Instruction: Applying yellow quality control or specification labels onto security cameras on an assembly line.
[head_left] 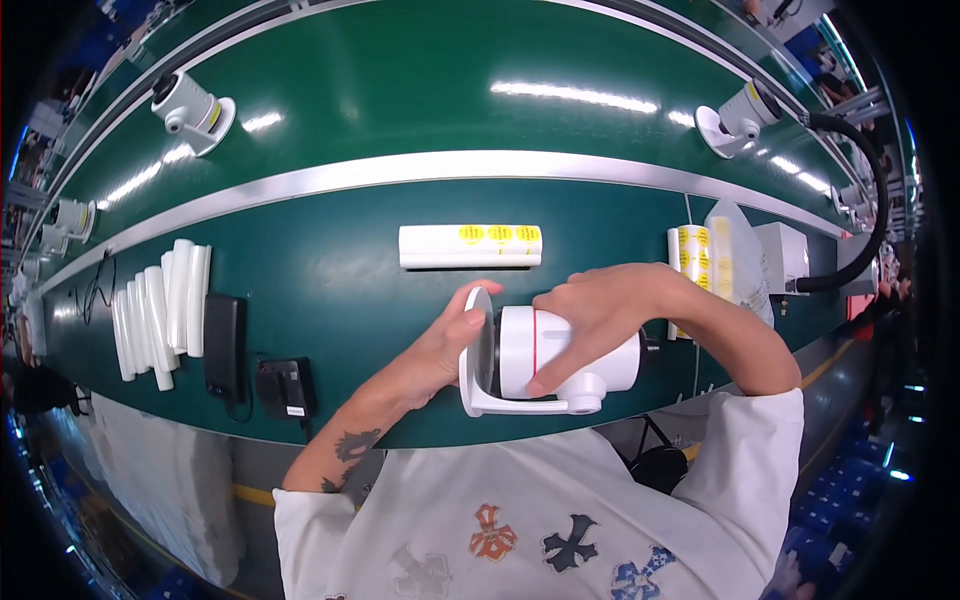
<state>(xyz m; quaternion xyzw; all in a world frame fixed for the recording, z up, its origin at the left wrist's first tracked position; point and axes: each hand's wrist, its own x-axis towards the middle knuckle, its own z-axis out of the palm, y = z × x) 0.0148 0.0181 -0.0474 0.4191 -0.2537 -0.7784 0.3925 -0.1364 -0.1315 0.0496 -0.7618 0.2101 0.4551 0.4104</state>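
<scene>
A white security camera (518,355) with a round mounting base is held over the near edge of the green bench, a thin red line running round its body. My left hand (446,342) grips the base (480,345) on the left, thumb on its near side and fingers partly hidden behind it. Across the top of the body lies my right hand (590,312), its thumb pressed down the near side. Just beyond my hands is a white roll of yellow stickers (470,247).
At the left are several white rolls (160,310), a black case (225,345) and a black box (285,387). More sticker rolls (693,260), a plastic bag (738,250) and a black hose (880,215) are on the right. Similar cameras (190,110) stand on the far green belt (400,90).
</scene>
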